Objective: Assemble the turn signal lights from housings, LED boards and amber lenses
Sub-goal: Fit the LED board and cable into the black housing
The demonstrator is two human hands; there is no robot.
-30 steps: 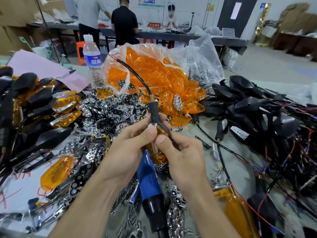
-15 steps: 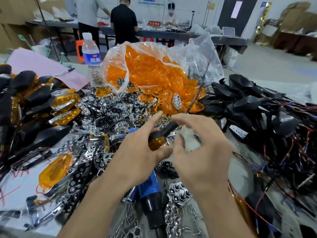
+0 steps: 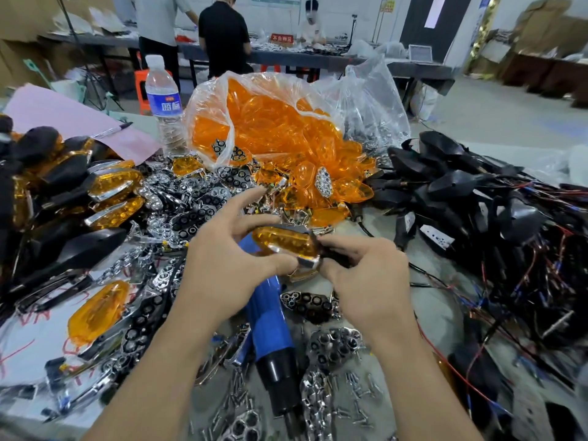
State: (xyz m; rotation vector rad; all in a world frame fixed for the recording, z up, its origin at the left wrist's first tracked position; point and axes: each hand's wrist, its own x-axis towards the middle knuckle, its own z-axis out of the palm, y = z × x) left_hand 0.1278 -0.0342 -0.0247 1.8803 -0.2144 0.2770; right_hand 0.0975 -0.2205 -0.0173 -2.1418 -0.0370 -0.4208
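Swung from stem-up to lying flat, amber face upward, at centre just above the blue tool (image 3: 270, 326): light (image 3: 286, 241) gripped in left hand (image 3: 222, 265), black stem pinched by right hand (image 3: 366, 278). Probably assembled, ready for checking.

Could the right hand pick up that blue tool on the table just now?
Probably, once it lets go: the right hand pinches the light, which the left hand also holds. The blue tool lies just beneath them, nothing on top of it, so the way looks free.
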